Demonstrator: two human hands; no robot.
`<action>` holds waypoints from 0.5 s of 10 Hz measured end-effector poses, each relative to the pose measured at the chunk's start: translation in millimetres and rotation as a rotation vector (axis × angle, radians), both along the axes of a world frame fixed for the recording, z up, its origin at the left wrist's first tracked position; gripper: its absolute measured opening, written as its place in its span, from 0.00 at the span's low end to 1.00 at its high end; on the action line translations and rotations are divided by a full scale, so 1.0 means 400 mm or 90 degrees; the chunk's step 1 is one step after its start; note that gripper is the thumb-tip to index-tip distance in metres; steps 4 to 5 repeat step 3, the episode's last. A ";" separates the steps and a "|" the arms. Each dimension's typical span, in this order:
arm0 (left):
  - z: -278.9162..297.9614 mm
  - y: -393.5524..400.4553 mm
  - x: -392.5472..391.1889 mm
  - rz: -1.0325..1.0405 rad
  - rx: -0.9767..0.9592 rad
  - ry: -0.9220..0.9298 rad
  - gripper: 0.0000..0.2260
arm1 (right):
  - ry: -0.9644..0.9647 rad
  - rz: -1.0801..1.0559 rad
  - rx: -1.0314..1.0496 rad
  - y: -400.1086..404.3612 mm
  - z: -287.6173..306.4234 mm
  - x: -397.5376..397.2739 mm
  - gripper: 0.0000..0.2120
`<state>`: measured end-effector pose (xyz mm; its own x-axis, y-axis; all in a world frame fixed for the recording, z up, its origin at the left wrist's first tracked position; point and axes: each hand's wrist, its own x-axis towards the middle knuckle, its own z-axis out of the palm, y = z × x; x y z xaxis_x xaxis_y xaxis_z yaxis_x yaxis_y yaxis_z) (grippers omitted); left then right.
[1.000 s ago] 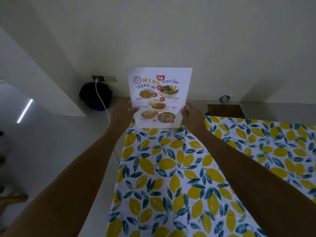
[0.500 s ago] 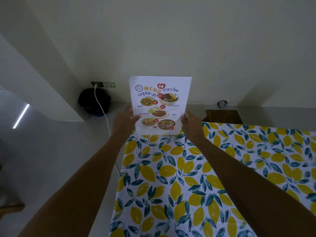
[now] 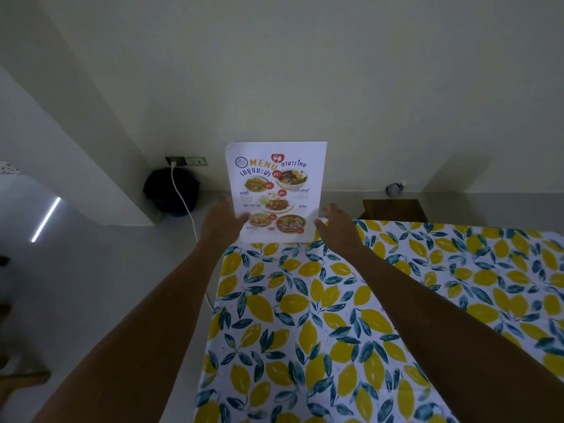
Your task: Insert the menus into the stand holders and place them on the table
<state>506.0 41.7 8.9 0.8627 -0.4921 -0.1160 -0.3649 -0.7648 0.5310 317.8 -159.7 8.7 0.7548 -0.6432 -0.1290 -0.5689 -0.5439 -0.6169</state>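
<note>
A white menu (image 3: 276,190) with food pictures stands upright at the far left corner of the table (image 3: 305,315), which has a lemon-print cloth. Its bottom edge meets the cloth; I cannot make out a clear stand holder around it. My left hand (image 3: 221,222) is at the menu's lower left edge, thumb lying over the front of the sheet. My right hand (image 3: 337,225) is just off the lower right edge, fingers spread, holding nothing.
A black bag (image 3: 171,189) sits on the floor against the wall, left of the table, under a wall socket (image 3: 186,161) with a white cable (image 3: 183,196) hanging down. A brown wooden piece (image 3: 393,209) shows behind the table's far edge.
The menu has come down from the air onto the table's far corner. My right hand has let go of its right edge and opened.
</note>
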 end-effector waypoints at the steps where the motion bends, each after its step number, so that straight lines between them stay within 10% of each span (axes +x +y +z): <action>1: 0.019 0.003 -0.021 0.006 0.042 -0.028 0.25 | 0.048 0.042 -0.062 -0.017 0.022 -0.045 0.22; 5: 0.139 -0.013 -0.150 0.001 0.083 -0.181 0.25 | 0.167 0.093 -0.214 -0.077 0.148 -0.189 0.28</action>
